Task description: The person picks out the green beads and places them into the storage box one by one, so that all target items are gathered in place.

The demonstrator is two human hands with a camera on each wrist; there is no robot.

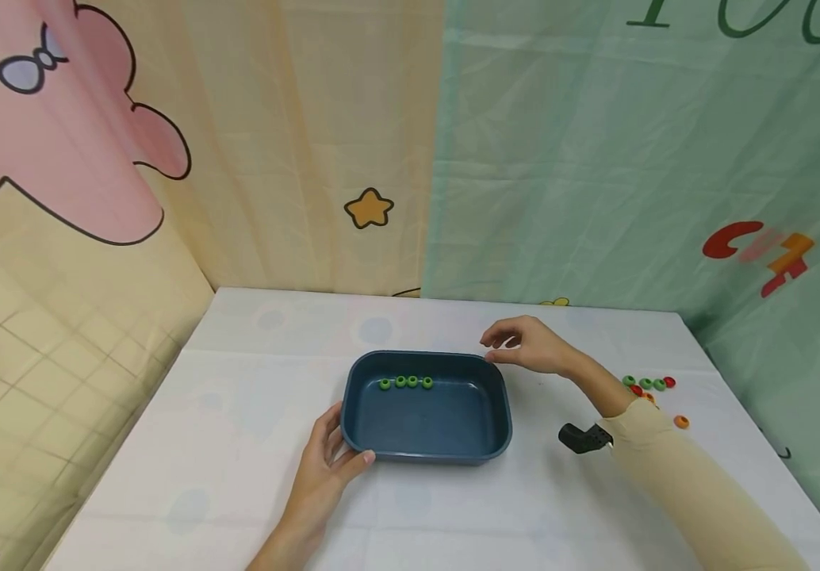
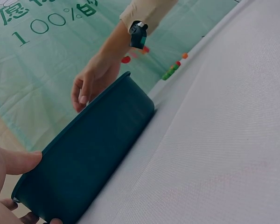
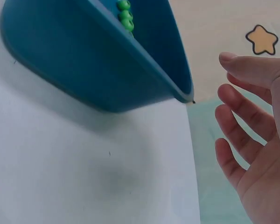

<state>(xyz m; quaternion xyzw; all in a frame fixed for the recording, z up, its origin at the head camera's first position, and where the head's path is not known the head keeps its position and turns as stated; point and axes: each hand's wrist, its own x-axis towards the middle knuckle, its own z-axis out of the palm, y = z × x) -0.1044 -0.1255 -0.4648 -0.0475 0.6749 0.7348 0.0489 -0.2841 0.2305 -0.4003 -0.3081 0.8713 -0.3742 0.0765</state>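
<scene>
A dark blue rectangular plastic tray [image 1: 424, 428] stands on the white table. Inside it, several green beads [image 1: 413, 382] form a short row near the far wall; some also show in the right wrist view as green beads [image 3: 126, 16]. My left hand [image 1: 320, 468] holds the tray's near left corner, thumb at the rim and fingers round the side. Just off the far right corner, my right hand [image 1: 527, 345] hovers with loosely bent fingers and nothing between them. In the right wrist view its fingers [image 3: 240, 133] are apart from the rim.
On the table's right side lie loose green beads [image 1: 646, 384], red beads [image 1: 670, 382] and an orange bead [image 1: 681, 422], partly behind the right forearm. A black wrist camera [image 1: 584, 438] sits at the right sleeve [image 1: 695, 484]. Printed curtains [image 1: 560, 159] hang behind the table.
</scene>
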